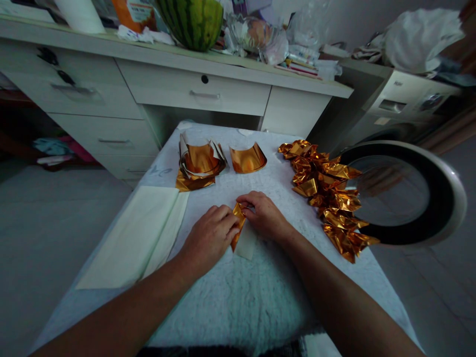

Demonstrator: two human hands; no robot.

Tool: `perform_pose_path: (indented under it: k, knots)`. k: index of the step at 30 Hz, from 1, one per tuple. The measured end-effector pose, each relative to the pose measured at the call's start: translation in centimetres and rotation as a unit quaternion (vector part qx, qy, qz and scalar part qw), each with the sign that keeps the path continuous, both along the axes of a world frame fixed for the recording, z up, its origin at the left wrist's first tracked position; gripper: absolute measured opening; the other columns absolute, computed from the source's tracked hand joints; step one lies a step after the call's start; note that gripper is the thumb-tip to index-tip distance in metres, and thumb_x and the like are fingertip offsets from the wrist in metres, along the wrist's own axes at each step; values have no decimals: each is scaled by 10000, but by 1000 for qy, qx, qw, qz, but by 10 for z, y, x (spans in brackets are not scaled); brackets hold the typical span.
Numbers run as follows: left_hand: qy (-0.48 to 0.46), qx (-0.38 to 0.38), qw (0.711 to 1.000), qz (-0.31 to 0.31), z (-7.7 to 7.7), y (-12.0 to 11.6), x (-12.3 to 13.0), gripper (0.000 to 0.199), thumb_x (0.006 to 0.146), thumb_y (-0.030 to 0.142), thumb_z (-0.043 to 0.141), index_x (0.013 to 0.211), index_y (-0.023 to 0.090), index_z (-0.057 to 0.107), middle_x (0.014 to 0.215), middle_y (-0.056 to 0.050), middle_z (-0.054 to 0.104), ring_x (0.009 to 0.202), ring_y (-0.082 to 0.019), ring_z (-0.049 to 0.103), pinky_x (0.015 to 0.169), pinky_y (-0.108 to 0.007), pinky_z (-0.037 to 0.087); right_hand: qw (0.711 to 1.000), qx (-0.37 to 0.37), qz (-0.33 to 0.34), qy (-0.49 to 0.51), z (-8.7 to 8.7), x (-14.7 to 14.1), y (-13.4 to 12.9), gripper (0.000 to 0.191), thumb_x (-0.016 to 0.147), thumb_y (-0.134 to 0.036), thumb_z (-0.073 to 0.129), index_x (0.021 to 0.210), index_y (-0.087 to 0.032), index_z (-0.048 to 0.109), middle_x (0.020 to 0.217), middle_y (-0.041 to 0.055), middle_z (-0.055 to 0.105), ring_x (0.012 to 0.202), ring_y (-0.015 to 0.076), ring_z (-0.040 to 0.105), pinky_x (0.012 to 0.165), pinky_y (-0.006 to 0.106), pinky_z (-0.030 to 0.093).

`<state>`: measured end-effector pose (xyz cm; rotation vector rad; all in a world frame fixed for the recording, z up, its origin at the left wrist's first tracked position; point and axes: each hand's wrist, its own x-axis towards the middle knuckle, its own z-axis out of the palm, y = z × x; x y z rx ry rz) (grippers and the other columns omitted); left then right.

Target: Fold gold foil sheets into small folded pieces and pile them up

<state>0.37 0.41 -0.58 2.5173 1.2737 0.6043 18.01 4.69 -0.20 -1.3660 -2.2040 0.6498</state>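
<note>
Between my two hands, low over the cloth-covered table, is a sheet of gold foil paper (237, 233) with its pale backing side showing at the lower right. My left hand (213, 230) presses on its left side, fingers bent over the foil. The fingers of my right hand (262, 213) pinch its upper corner. Just beyond lies a single curled gold foil sheet (248, 158). To its left sits a stack of curled gold foil sheets (201, 159). Folded, crumpled gold foil pieces (323, 188) are heaped along the table's right side.
Cream paper sheets (130, 233) lie on the left of the table (260, 297). A white desk with drawers (197, 91) stands behind, holding a cut watermelon (193, 22) and plastic bags. At right, a washing machine's open round door (446, 198) reaches close to the table edge.
</note>
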Motion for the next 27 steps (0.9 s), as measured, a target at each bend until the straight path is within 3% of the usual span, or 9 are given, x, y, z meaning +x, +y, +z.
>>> perform_pose_path:
  k: [10,17,21,23,27]
  knots:
    - [10,96,995,-31,-10,-2,0,159,933,142,553,1044,119,665,1012,-79,679,924,-232,581,842,-389,516,1000,-18,-11,-10,0,-6,5,117,779,-76,601,814,-183,637,855,22,630,869,180,541,848,326,375]
    - [16,24,999,34,-4,-5,-1,70,890,178,637,951,149,654,954,-66,661,909,-241,577,843,-415,506,999,1,29,20,-3,-1,4,178,773,-14,567,775,-187,606,834,9,622,857,171,531,876,326,355]
    - [16,18,996,91,-2,-6,-3,270,865,236,678,1108,140,609,1033,-91,637,984,-281,549,863,-458,487,998,10,46,31,-5,3,2,197,765,4,568,785,-186,615,848,16,611,872,176,524,879,329,359]
    - [14,17,995,95,-3,-6,-3,361,872,247,670,1206,145,577,1072,-96,623,1010,-285,534,875,-464,481,998,18,51,33,-5,5,1,212,761,15,569,791,-187,625,859,20,608,884,179,520,879,331,360]
    - [20,5,997,73,-4,-5,-3,301,901,247,632,1196,191,613,1062,-72,621,999,-267,535,874,-448,476,998,24,53,27,-3,6,-1,228,773,27,578,787,-188,652,877,30,611,909,187,522,879,340,362]
